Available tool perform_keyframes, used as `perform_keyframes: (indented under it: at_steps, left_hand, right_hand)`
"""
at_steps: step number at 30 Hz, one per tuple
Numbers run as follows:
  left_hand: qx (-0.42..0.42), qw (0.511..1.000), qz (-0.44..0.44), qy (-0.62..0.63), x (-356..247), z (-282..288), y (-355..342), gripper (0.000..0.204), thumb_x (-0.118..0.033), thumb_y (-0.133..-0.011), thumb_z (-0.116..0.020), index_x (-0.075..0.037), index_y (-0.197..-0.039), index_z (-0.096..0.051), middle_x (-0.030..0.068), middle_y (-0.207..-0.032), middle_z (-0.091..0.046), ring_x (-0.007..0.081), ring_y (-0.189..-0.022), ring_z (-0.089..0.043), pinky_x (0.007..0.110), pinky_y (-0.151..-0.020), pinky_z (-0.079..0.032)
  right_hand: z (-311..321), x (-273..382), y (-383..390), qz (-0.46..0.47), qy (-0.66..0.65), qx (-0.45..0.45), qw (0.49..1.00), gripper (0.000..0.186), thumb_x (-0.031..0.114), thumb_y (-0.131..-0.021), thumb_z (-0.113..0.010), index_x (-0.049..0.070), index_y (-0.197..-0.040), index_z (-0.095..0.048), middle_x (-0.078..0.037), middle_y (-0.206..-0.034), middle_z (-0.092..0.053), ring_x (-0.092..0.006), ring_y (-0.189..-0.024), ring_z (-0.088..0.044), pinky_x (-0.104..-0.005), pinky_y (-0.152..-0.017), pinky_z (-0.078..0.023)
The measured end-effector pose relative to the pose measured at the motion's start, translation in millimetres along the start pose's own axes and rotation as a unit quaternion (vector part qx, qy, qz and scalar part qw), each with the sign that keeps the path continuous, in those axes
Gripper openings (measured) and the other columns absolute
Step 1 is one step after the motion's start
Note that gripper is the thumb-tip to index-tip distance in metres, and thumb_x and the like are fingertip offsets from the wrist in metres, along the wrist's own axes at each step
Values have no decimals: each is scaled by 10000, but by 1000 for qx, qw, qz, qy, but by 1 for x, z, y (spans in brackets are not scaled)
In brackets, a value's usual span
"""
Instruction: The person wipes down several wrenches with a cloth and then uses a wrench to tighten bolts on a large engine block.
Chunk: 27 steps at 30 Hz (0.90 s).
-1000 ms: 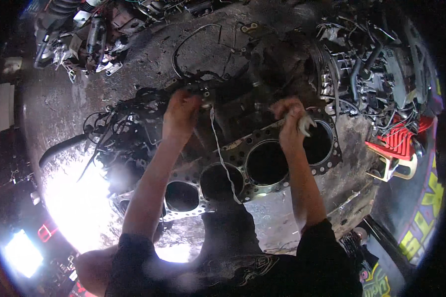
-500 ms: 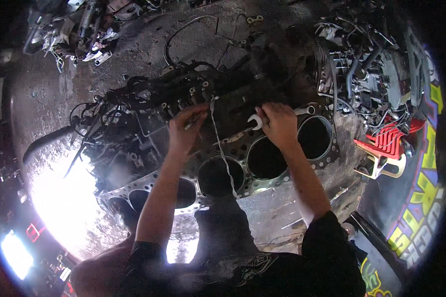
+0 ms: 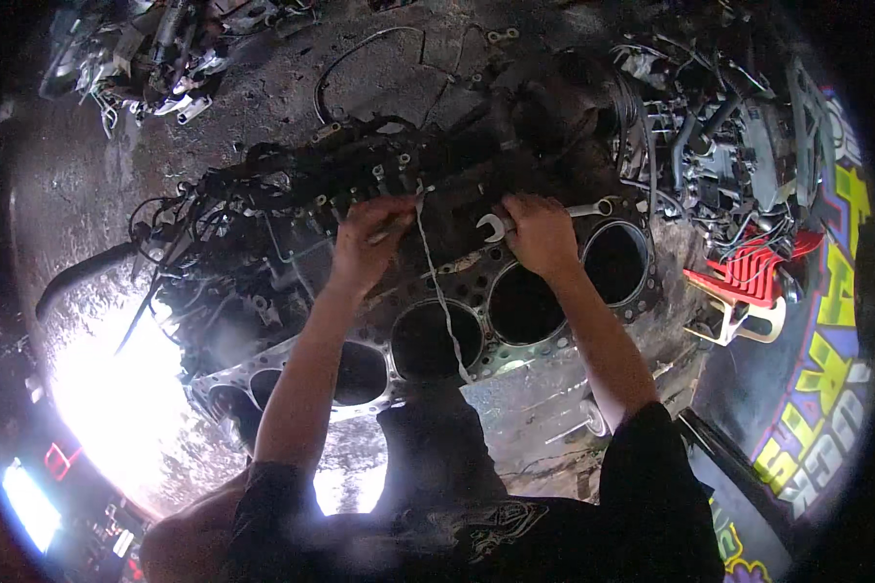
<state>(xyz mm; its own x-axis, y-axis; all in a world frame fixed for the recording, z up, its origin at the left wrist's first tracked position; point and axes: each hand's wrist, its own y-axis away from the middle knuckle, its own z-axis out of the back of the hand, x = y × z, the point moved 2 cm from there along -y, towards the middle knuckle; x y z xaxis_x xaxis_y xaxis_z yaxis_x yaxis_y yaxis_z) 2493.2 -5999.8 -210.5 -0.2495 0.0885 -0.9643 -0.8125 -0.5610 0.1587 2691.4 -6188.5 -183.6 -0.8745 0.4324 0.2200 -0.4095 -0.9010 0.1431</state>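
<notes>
My left hand point(image 3: 367, 243) is bent over the dark far side of an engine block point(image 3: 501, 363), its fingers curled together. A thin, small piece seems to be pinched there, too blurred to name. To its right, my right hand point(image 3: 542, 236) is closed over a combination wrench point(image 3: 493, 228). The wrench's open jaw sticks out left of the knuckles, and its ring end reaches past the hand to the right; the middle is hidden by the hand. Between both hands a thin white cord point(image 3: 437, 287) runs down across the block's face, over the edge of a cylinder bore.
Several large round bores line the block. Wiring and hoses point(image 3: 204, 219) crowd its left and far sides. More engine parts lie at the far left point(image 3: 165, 68) and right point(image 3: 710, 146). A red plastic chair point(image 3: 749, 272) stands at right. Strong glare washes out the lower left.
The view has shifted slightly. My left fingers have turned and curled in a little; my right hand and the wrench have stayed nearly in place over the block.
</notes>
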Motion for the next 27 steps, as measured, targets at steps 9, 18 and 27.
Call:
perform_keyframes:
  at_steps: [9, 18, 27]
  left_hand:
    - [-30, 1000, 2, -4, -6, -10, 4, 236, -82, -926, -708, -81, -1161, -727, 87, -1181, -713, 222, -1125, -659, 362, -964, -516]
    - [-95, 983, -20, 154, 8, -26, 8, 189, -73, -955, -687, -64, -1142, -716, 72, -1097, -727, 174, -1020, -650, 327, -884, -495]
    - [-76, 994, -29, 71, 10, -26, 10, 167, -85, -980, -654, -70, -1135, -716, 76, -1086, -695, 210, -1011, -644, 337, -906, -494]
  right_hand:
    - [20, 40, 5, -17, -40, -82, 996, 253, 264, -730, -778, 125, -933, -717, -102, -889, -721, -333, -821, -699, -469, -757, -548]
    - [35, 266, -18, 306, -257, -233, 887, 229, 351, -781, -789, 177, -891, -689, 14, -771, -657, -187, -656, -647, -393, -599, -491]
    - [8, 285, -16, 305, -218, -211, 903, 185, 330, -841, -733, 168, -814, -649, 16, -740, -636, -184, -650, -647, -377, -589, -474]
